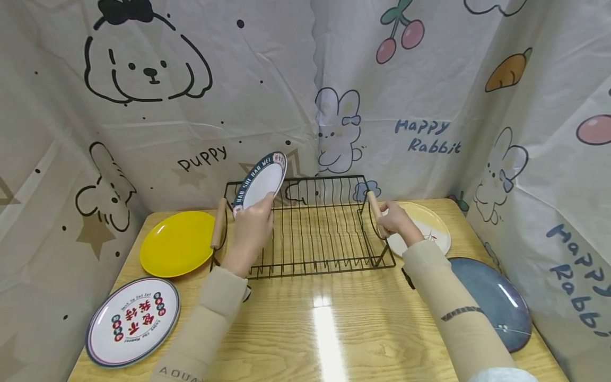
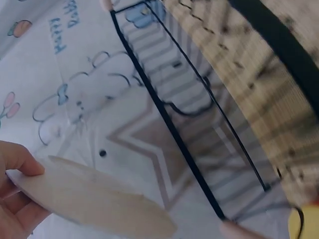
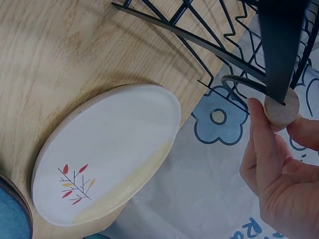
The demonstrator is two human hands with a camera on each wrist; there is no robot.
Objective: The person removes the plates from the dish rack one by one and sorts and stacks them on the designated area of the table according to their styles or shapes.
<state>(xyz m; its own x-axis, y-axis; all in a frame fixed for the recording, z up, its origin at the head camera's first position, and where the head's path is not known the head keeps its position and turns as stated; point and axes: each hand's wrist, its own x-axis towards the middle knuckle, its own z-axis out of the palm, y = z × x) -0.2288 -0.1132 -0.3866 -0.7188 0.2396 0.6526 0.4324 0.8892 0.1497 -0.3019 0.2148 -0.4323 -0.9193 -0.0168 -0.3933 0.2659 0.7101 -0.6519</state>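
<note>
My left hand [image 1: 252,229] pinches a white plate [image 1: 265,183] with a dark green lettered rim, holding it tilted on edge over the left part of a black wire dish rack [image 1: 305,271]. In the left wrist view that plate [image 2: 99,201] shows its pale side, with fingers and thumb at its edge. My right hand [image 1: 395,220] grips the rack's right wooden handle [image 1: 374,203]. Seen by the right wrist camera, the fingers and thumb of this hand [image 3: 281,184] close around the round handle end [image 3: 280,109]. The rack's left wooden handle [image 1: 219,223] stands beside the left wrist.
Left of the rack lie a yellow plate [image 1: 176,244] and a white plate with red characters [image 1: 131,321]. To the right are a cream-and-white plate with a twig design [image 1: 441,233] and a dark blue plate [image 1: 496,297]. A printed curtain [image 1: 267,63] encloses the wooden table [image 1: 286,329].
</note>
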